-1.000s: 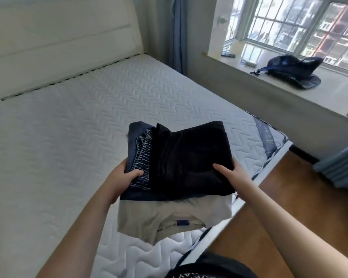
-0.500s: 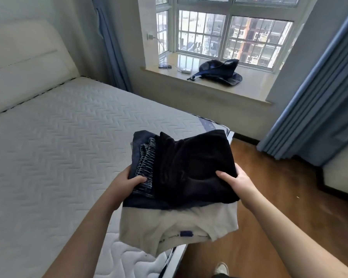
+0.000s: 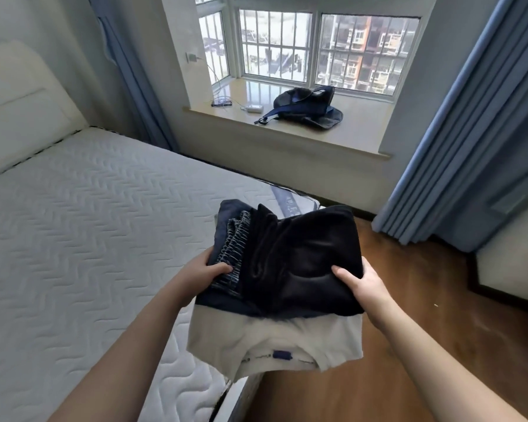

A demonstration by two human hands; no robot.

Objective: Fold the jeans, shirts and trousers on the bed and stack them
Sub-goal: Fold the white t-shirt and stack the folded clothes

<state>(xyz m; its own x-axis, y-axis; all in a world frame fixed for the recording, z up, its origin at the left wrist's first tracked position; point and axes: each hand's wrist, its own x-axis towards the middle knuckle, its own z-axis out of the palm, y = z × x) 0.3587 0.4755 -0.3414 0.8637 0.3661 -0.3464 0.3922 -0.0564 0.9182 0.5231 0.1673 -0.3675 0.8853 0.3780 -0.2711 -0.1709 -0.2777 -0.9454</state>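
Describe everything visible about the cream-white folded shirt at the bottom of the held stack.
The cream-white folded shirt looks like soft knit cotton. It forms the bottom layer of the stack, under the dark navy and black folded garments. Its near edge sticks out towards the person and sags; a neckline with a small blue label shows there. The left hand and right hand grip the stack's sides, holding it above the quilted white mattress edge.

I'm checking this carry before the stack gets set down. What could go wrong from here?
The white shirt at the bottom hangs past the darker folds and could slip out or unfold. The left hand and right hand grip only the stack's sides, so the black trousers and jeans on top may slide. The stack is held over the mattress edge and wooden floor, where anything dropped may land.
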